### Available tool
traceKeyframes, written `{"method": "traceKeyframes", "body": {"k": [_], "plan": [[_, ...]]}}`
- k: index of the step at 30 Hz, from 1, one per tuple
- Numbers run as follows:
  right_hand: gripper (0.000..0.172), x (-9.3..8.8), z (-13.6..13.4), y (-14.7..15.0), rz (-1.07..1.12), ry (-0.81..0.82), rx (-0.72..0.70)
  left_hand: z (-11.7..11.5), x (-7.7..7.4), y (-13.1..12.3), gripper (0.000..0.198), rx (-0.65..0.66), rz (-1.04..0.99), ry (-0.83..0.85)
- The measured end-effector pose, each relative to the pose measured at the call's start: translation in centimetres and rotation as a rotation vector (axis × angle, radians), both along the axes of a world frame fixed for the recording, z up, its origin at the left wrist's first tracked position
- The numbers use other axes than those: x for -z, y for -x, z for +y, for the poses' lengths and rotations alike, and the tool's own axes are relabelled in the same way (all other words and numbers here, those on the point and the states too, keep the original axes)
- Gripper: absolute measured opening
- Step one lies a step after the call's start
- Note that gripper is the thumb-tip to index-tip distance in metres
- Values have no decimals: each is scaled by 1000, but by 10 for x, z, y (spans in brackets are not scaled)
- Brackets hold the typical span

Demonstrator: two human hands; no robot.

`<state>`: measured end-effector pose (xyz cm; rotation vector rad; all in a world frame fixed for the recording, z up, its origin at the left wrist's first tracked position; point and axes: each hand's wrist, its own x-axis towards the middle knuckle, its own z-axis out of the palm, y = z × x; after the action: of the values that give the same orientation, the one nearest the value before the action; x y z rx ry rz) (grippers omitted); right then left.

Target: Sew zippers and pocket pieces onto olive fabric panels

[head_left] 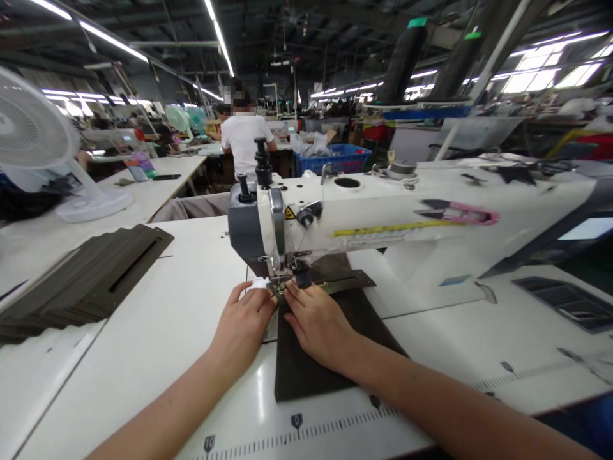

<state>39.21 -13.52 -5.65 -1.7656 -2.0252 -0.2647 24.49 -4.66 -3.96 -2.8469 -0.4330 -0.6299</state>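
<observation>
Garment factory — rows of sewing machines (306, 223)

Two hands, left (244, 319) and right (318, 322), on one dark fabric piece (306, 370); one sewing machine (364, 217) beyond them; one fan (33, 134) far left; one pink-handled thread snips (460, 213).

I see bright, even light from the ceiling strip lights (112, 39); windows (546, 75) at upper right blow out. Glare streaks the tabletop (158, 332) near its front edge. Wide-angle bending at frame edges; background soft.

One head-worn camera looks forward and down, close over the worktop (158, 332), the blurred hall seemingly far beyond.
</observation>
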Motion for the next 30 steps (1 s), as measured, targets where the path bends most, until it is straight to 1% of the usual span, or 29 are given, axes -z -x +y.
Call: {"method": "traceKeyframes", "body": {"k": [7,14,18,23,30], "plan": [[36,-3,0,0,-12,26,-9,-4,-2,-6,17,-8,34,-39],[32,-2,5,-3,17,12,-26,3,-1,-7,15,-2,23,-11],[32,-2,7,-3,26,4,-20,7,-1,-7,14,10,8,6],[31,-5,8,-3,48,47,-17,9,-1,-8,15,18,16,32],[30,-6,10,-4,46,72,-14,13,0,-9,16,38,-2,17]]}}
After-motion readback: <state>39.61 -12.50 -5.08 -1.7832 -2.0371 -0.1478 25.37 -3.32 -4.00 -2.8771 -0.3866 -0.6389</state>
